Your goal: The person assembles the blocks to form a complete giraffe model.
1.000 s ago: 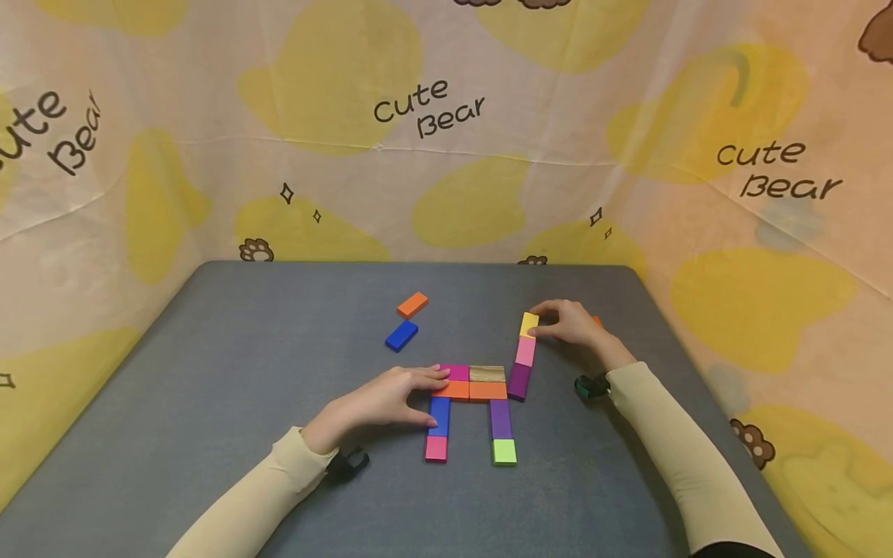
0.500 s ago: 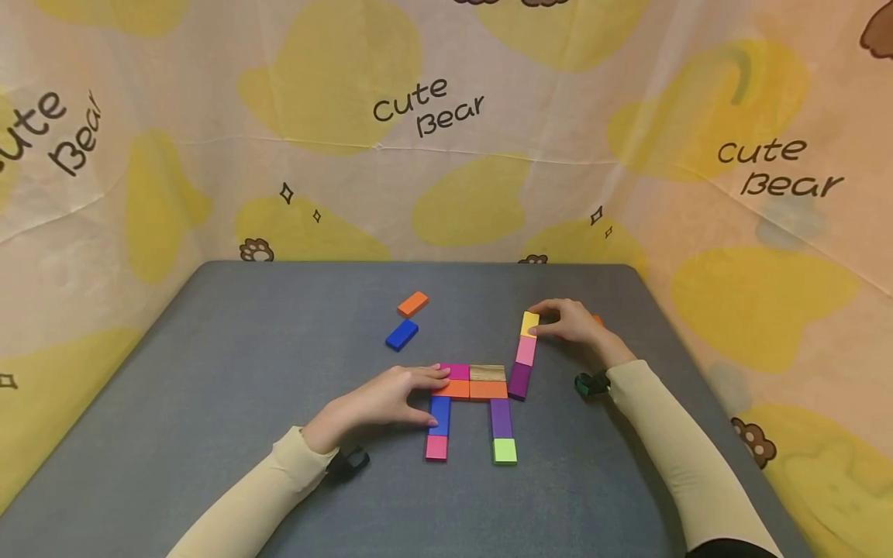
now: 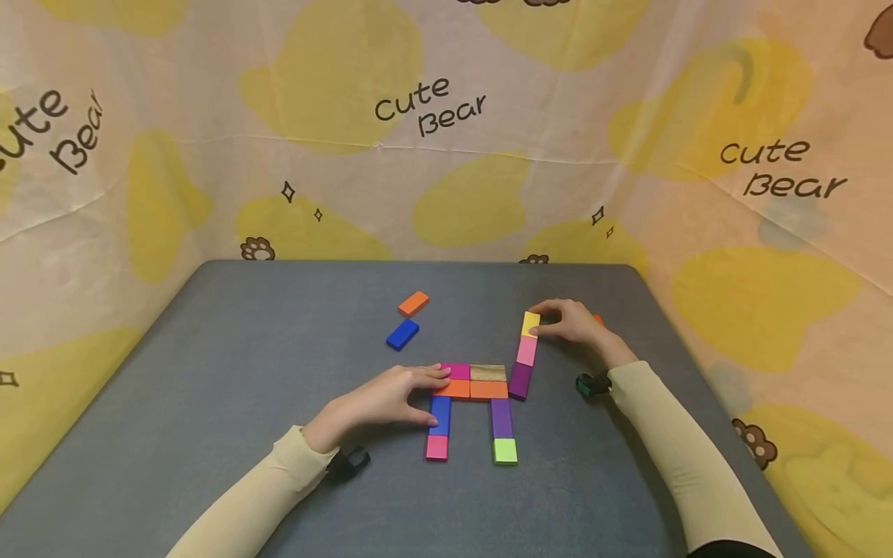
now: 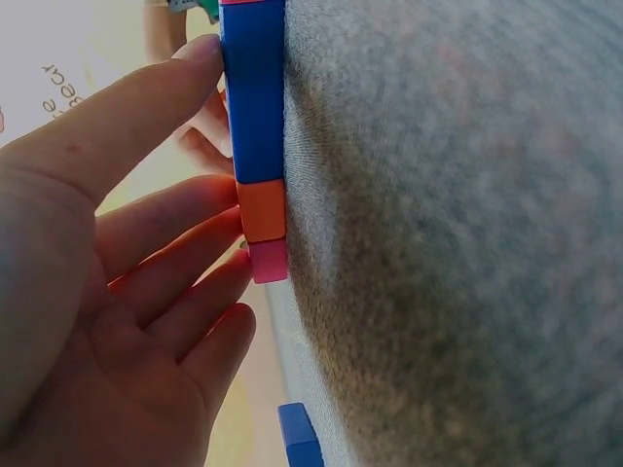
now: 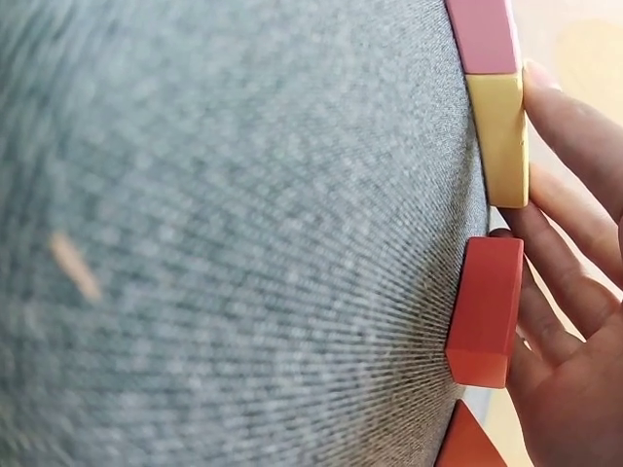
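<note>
On the grey table, flat coloured blocks form a figure in the head view. My left hand rests at its left end, fingertips on the magenta block and orange block, thumb on the blue block. That blue block meets a pink block below. A slanted column at the right holds a dark purple block, a light pink block and a yellow block. My right hand touches the yellow block with thumb and fingertips, its fingers extended in the right wrist view.
A wood-grain block, a second orange block, a purple block and a green block continue the figure. Loose orange and blue blocks lie farther back. A red-orange block lies beneath my right fingers.
</note>
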The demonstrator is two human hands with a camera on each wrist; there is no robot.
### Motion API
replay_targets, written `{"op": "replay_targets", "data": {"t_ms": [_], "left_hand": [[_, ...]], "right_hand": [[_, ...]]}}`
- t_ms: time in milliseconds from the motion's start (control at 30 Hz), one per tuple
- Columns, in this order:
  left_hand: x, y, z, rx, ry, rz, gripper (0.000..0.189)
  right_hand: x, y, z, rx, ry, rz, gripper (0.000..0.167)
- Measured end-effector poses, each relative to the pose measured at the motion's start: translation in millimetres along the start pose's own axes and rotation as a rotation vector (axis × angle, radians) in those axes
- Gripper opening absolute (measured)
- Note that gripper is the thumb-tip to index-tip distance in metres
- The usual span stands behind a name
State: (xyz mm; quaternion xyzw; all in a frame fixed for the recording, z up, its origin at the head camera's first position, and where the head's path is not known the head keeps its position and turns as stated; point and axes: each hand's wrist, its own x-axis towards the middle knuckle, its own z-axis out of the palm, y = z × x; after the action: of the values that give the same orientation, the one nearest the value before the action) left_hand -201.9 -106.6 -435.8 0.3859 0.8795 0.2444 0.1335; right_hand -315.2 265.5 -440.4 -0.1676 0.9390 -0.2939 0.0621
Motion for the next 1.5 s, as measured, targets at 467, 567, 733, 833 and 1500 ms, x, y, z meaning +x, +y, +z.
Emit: {"op": "replay_targets", "data": {"t_ms": [467, 567, 733, 833, 1500], "left_hand": [[-1.1, -0.4, -4.6, 0.008, 0.0, -0.003, 0.065], [-1.6, -0.6, -3.7, 0.013, 0.0, -0.003, 0.066], [-1.1, -0.6, -1.9, 0.016, 0.006, 0.001, 0.065], [-0.6, -0.8, -0.7, 0.018, 0.006, -0.001, 0.065], [-0.8, -1.7, 1.4, 0.012, -0.011, -0.024, 0.066]], "right_hand": [[7.0, -3, -6, 0.019, 0.007, -0.003, 0.049], [12.8, -8, -9, 0.045, 0.038, -0.015, 0.05], [28.6, -22, -12, 0.079, 0.05, -0.061, 0.053], [41.8, -32, -11, 0.104, 0.023, -0.076, 0.053], [122.7, -93, 38, 0.152, -0.116, -0.21, 0.053]]}}
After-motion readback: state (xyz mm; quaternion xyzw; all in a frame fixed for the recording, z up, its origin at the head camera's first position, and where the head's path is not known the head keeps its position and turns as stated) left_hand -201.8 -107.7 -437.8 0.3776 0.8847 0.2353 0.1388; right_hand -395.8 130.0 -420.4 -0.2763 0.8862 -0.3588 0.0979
